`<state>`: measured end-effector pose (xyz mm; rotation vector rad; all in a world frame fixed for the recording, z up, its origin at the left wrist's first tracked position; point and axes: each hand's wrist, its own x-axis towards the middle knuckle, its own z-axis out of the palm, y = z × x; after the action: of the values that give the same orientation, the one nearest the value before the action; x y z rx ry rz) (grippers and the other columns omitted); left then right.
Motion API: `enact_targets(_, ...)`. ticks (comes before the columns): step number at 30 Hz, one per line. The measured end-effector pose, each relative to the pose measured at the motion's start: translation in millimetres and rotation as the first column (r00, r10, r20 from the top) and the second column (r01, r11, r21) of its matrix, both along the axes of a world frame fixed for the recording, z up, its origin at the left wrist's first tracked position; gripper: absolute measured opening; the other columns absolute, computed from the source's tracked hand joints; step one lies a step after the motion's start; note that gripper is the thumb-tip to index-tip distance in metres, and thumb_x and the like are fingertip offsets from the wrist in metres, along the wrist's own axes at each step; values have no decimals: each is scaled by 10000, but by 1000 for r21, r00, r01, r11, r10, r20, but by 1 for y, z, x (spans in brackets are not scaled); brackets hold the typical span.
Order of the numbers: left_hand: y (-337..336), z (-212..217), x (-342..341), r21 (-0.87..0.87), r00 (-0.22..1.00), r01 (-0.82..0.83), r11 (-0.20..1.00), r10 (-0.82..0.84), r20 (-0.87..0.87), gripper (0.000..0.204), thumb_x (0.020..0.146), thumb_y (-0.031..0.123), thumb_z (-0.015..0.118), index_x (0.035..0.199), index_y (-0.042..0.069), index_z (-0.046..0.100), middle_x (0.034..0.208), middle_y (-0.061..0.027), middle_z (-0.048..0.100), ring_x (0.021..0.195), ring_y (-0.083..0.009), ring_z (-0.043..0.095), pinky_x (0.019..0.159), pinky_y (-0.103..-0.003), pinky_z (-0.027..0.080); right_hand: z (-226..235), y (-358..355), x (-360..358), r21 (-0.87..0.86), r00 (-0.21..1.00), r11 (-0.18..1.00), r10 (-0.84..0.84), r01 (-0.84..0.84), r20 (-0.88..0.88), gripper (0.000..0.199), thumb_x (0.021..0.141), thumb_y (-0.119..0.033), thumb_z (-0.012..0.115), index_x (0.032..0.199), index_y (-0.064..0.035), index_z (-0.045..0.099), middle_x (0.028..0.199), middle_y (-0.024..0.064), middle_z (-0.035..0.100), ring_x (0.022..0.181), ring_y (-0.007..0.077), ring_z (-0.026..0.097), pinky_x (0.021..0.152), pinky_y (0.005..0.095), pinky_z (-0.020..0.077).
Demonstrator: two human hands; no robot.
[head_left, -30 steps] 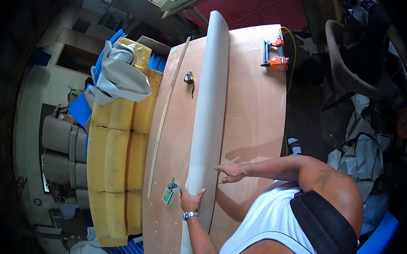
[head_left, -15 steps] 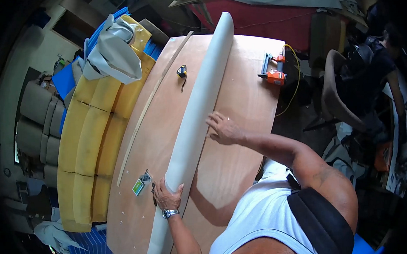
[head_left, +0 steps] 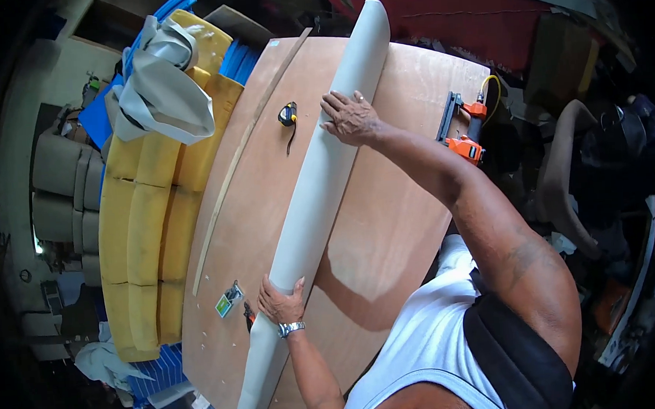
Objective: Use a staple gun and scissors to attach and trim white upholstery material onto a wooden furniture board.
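Note:
A long, pale grey covered bolster-like piece [head_left: 309,198] lies lengthwise across a plywood board [head_left: 388,238]. My left hand [head_left: 279,303], a metal watch at its wrist, rests on its nearer part, fingers draped over the left edge and thumb apart. Farther up, my right hand [head_left: 351,119] lies over the same piece, fingers spread. Neither hand grips it. Beside my left hand is a small tool with a red and black handle [head_left: 250,317], partly hidden. Left of it lies a small green-and-white packet [head_left: 224,305] with a metal item against it.
A yellow-and-black tape measure [head_left: 287,115] and a thin wooden strip [head_left: 246,142] lie on the board's left side. An orange staple gun [head_left: 465,147] with a yellow hose sits at the right edge. Yellow foam [head_left: 145,251] stands along the left, grey fabric [head_left: 162,94] on top.
My right hand has moved up and away from the piece's right side onto its far part. My left hand stays on the nearer part. The view has shifted slightly.

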<state>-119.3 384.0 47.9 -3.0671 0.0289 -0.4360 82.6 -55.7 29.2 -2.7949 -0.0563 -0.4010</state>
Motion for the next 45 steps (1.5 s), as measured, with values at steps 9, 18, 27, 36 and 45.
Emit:
enact_targets(9, 3, -10, 5, -19, 1000, -15, 1000, 14, -25, 1009, 658, 499, 925, 1460, 76, 482, 1392, -188, 592, 1320, -407, 521, 1144, -568, 352, -3, -24, 18, -75, 982, 989, 140, -131, 128, 557, 1042, -413, 524, 1437, -21, 531, 1488, 125, 494, 1479, 294, 406, 1179, 661, 313)
enact_targets(18, 6, -7, 8, -9, 979, -127, 992, 124, -160, 1085, 665, 575, 880, 1526, 88, 434, 1503, -242, 515, 1469, -445, 390, 1203, -591, 293, 83, -3, 53, -47, 936, 936, 348, -350, -40, 591, 1078, -473, 405, 1444, -37, 563, 1555, 192, 444, 1528, 325, 319, 1244, 687, 160)
enact_targets(27, 8, -7, 1, 35, 979, -127, 991, 131, -156, 1139, 584, 508, 962, 1494, 75, 429, 1444, -200, 537, 1390, -419, 459, 1194, -588, 303, 44, -20, 92, 136, 968, 958, 247, -251, 50, 766, 1052, -579, 361, 1587, -32, 390, 1698, 171, 285, 1618, 338, 107, 1271, 667, 31)
enact_targets(36, 1, -5, 10, -18, 970, -121, 992, 115, -214, 1117, 602, 463, 963, 1500, 74, 423, 1416, -229, 564, 1357, -450, 483, 1172, -587, 330, 0, -47, 90, -84, 917, 926, 348, -369, -195, 620, 1053, -562, 374, 1430, -120, 588, 1575, 145, 470, 1573, 316, 232, 1251, 669, 68)
enact_targets(45, 8, -8, 9, 47, 976, -113, 992, 120, -180, 1137, 599, 420, 975, 1519, 86, 397, 1437, -224, 557, 1388, -445, 470, 1182, -590, 323, -14, -64, 100, -13, 998, 1000, -13, 12, -63, 653, 1033, -548, 487, 1561, -165, 458, 1669, 177, 341, 1582, 405, 202, 1262, 635, 158)
